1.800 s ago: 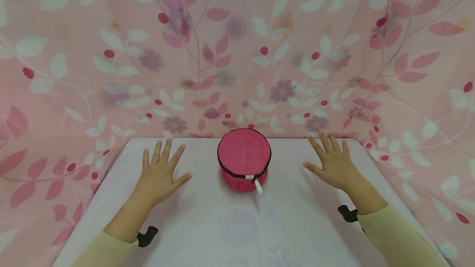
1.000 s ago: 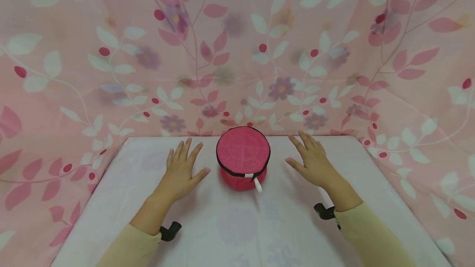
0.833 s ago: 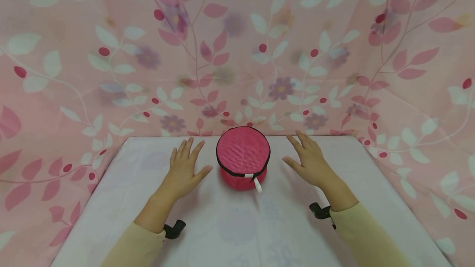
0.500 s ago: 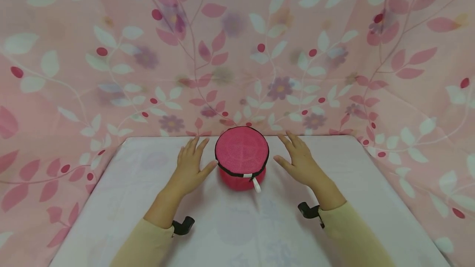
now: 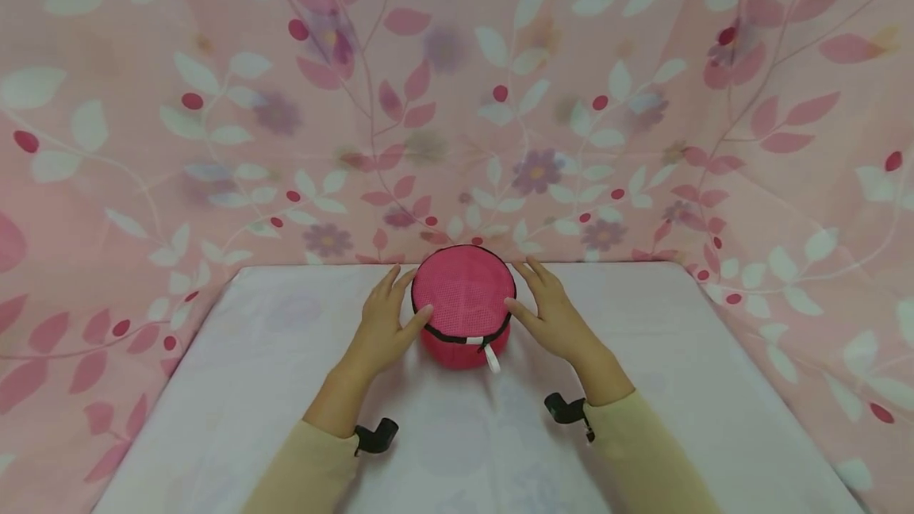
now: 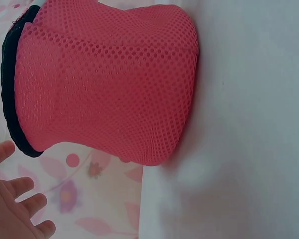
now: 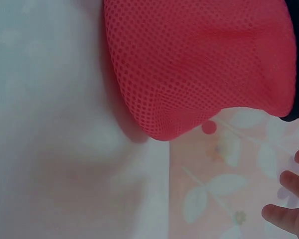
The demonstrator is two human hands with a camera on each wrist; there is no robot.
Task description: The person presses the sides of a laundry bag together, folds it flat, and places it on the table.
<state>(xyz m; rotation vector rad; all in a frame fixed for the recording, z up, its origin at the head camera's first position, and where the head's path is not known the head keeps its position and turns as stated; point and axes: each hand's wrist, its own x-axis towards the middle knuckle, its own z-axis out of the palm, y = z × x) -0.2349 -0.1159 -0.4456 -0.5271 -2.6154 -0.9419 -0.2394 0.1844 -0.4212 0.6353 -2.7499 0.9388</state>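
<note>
At the centre of the head view, towards the back of the white worktop point(image 5: 236, 387): one bag point(image 5: 464, 292), pink mesh, upright, round top edged in black, white tab point(image 5: 493, 359) hanging at front. To its left: left hand point(image 5: 382, 327), fingers spread, released, thumb tip overlapping the rim in this view; whether it touches cannot be told. To its right: right hand point(image 5: 560, 324), fingers spread, grasping nothing, thumb tip at the rim, contact likewise unclear. Lower left and lower right of centre: pale sleeves point(image 5: 300, 470), black wrist pieces point(image 5: 378, 436) beside the cuffs. Across the upper frame: pink floral curtain point(image 5: 457, 149). Left wrist view: bag upper left, fingers lower left. Right wrist view: bag upper right, fingers lower right.
</note>
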